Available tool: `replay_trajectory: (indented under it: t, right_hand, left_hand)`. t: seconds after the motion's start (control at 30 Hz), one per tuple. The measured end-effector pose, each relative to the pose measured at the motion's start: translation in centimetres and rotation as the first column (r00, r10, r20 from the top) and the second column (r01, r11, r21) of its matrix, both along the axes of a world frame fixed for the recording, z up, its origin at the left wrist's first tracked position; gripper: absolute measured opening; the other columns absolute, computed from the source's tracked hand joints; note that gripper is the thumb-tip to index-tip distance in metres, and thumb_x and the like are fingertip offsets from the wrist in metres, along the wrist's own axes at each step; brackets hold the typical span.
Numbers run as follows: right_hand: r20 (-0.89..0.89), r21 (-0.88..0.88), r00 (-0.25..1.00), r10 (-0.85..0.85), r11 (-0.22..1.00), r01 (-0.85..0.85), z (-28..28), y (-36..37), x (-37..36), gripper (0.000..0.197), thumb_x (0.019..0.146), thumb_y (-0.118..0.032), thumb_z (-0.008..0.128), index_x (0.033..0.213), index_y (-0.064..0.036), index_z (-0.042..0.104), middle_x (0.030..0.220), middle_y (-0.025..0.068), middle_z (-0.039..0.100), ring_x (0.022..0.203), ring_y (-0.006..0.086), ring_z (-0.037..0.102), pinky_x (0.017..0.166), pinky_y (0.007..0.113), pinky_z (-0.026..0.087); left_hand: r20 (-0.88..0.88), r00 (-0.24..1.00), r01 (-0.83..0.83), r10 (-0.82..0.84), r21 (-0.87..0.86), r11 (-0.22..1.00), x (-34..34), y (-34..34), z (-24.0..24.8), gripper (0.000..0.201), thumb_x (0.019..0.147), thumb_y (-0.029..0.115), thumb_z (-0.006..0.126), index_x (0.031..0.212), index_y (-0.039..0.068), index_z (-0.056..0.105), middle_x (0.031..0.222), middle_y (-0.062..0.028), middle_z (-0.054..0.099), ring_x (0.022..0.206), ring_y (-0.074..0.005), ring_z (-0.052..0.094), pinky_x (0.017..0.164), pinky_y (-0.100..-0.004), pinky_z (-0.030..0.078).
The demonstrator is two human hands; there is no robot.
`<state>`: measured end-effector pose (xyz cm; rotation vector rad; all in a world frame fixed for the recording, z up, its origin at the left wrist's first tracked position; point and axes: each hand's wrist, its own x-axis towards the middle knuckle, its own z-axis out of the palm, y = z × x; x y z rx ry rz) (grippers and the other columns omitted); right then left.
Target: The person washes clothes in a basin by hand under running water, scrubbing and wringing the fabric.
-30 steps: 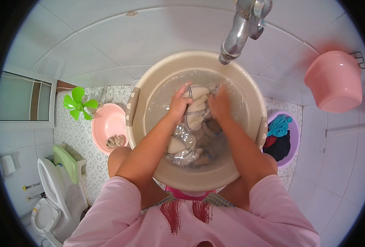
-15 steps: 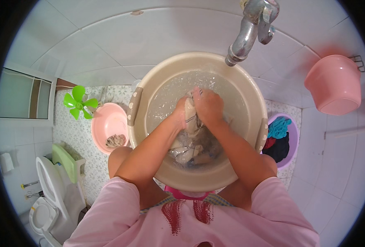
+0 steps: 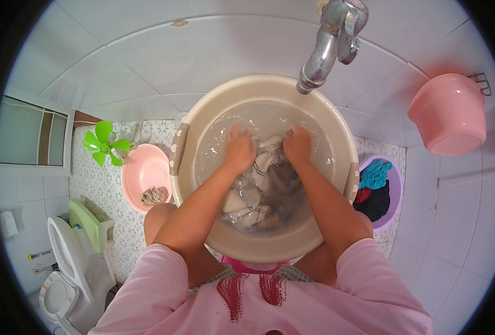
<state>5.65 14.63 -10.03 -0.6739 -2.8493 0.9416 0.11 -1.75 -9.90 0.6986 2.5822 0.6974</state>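
Observation:
A large beige tub [image 3: 264,252] of cloudy water stands between my knees. In the water lies a wet cream cloth [image 3: 262,167] with thin dark stripes, bunched and partly under the surface. My left hand [image 3: 240,149] is at the cloth's left side, its fingers apart at the waterline. On the other side, my right hand [image 3: 297,146] has its fingers curled around the cloth's upper right end. Something darker shows dimly beneath the water below the right hand.
A metal tap [image 3: 320,58] juts over the tub's far rim. At left are a pink basin [image 3: 141,162] with a small cloth, a green fan [image 3: 105,144] and a toilet [image 3: 71,251]. At right stand a purple basin [image 3: 393,206] of clothes and a hanging pink bucket [image 3: 448,114].
My hands were together gripping the bunched cloth; now they are apart. The left has let go and moved left, the right has shifted right, and the cloth has spread lower in the water.

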Motion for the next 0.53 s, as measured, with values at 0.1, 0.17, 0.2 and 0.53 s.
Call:
replay_trajectory:
  t: [0.1,0.17,0.2,0.53]
  right_hand:
    - [-0.14,0.128,0.989,-0.042,0.99,0.06,-3.2,-0.2,1.2,0.024,0.078,-0.018,0.049,0.093,-0.0008,0.058,0.095,0.0227,0.057,0.092,0.0379,0.053,0.084,0.044,0.041]
    - [-0.21,0.233,0.976,0.056,0.972,-0.006,-3.4,-1.5,1.3,0.024,0.079,-0.018,0.048,0.091,-0.0013,0.058,0.094,0.0233,0.058,0.091,0.0383,0.053,0.084,0.044,0.04]
    - [-0.191,-0.01,0.98,-0.062,0.998,0.061,-1.2,-3.6,0.7,0.02,0.079,-0.019,0.049,0.084,-0.002,0.059,0.088,0.0218,0.058,0.086,0.0381,0.054,0.08,0.044,0.042]
    - [-0.394,-0.011,0.919,-0.006,1.0,0.002,5.0,-6.6,-0.1,0.027,0.074,-0.024,0.064,0.068,0.0009,0.055,0.069,0.0207,0.056,0.065,0.0241,0.061,0.058,0.04,0.044]
  left_hand:
    - [0.563,0.816,-0.427,0.133,0.432,0.794,0.6,2.5,0.6,0.043,0.084,0.034,0.048,0.115,0.005,0.049,0.131,-0.0185,0.036,0.118,-0.0351,0.038,0.096,-0.0458,0.032]
    - [0.95,0.217,-0.83,-0.226,0.301,0.47,1.2,3.8,4.3,0.045,0.084,0.039,0.046,0.115,0.007,0.05,0.117,-0.0115,0.051,0.107,-0.0253,0.049,0.091,-0.0432,0.038]
    - [0.952,0.222,-0.835,-0.212,0.297,0.462,0.9,3.0,5.3,0.045,0.084,0.039,0.046,0.115,0.007,0.05,0.117,-0.0115,0.051,0.107,-0.0253,0.049,0.091,-0.0432,0.038]
    - [0.995,0.051,-0.825,-0.091,0.093,0.558,2.2,2.8,2.7,0.075,0.077,0.061,0.051,0.136,0.021,0.029,0.116,-0.0107,0.052,0.107,-0.0205,0.05,0.091,-0.0377,0.039]
